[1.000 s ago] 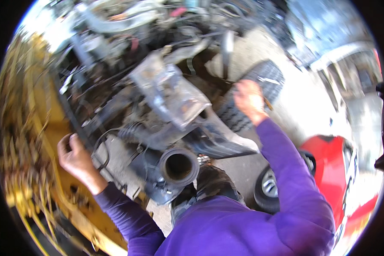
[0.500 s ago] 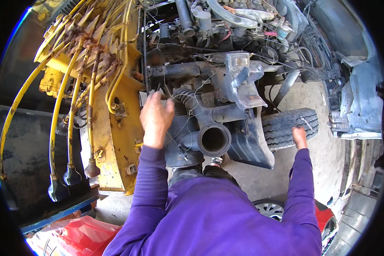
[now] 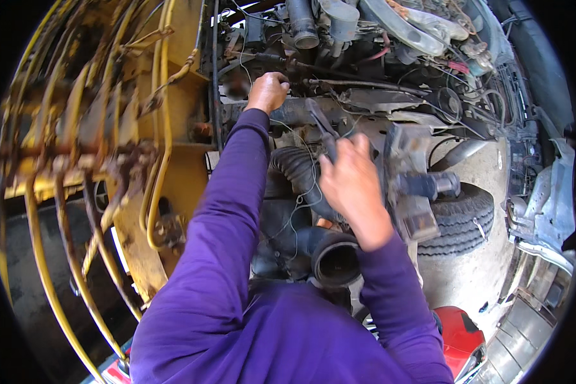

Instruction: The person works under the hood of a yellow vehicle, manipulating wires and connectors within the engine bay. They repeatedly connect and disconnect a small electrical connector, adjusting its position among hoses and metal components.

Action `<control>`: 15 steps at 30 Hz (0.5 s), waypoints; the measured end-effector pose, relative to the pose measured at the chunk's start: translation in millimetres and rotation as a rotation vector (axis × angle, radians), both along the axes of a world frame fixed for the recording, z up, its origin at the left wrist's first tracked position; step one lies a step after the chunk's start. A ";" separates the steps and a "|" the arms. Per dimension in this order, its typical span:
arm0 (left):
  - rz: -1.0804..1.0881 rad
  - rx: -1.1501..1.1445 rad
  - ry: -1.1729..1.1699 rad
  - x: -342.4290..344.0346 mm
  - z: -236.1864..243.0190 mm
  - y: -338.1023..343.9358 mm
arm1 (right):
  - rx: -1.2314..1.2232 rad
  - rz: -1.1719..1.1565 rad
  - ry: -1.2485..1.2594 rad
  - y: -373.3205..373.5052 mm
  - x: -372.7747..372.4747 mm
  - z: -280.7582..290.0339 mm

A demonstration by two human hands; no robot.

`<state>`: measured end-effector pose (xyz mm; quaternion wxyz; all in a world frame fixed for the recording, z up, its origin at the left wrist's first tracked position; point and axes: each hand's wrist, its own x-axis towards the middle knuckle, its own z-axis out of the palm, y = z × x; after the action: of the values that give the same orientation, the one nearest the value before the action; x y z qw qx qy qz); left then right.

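Note:
My left hand is closed above a dark frame member, among thin wires; what it grips is too hidden to make out. My right hand is closed on a dark hand tool, apparently pliers, its tip angled toward my left hand. Below lie a ribbed black hose, a loose thin wire running down across it, and a round open duct. Just right of my right hand is a greasy metal bracket with a black rubber-covered fitting.
Yellow metal structure with rusty rods and pipes fills the left side. An engine lies at the top. A tyre rests on the concrete floor at right, a red object below it and grey body panels at the rim.
My left hand has moved forward from the left side into the engine area. My right hand has moved left from beside the tyre to the middle, where the tool now shows in it.

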<state>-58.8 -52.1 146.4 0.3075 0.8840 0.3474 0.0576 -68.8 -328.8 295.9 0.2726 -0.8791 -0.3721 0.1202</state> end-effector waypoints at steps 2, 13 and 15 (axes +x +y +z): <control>-0.104 -0.046 -0.024 24.5 -17.1 17.7 | -0.234 -0.022 0.048 44.8 22.3 -46.5; -0.310 -0.391 -0.101 61.7 -113.7 34.9 | -0.586 -0.123 0.081 106.0 75.9 -147.2; -0.330 -0.413 -0.131 61.1 -122.1 34.8 | -0.573 -0.152 -0.032 103.7 76.3 -156.9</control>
<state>2.3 -17.3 24.3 0.5084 0.8416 0.1823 -0.0083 7.5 -225.2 139.0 0.0158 -0.9473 -0.2604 0.1858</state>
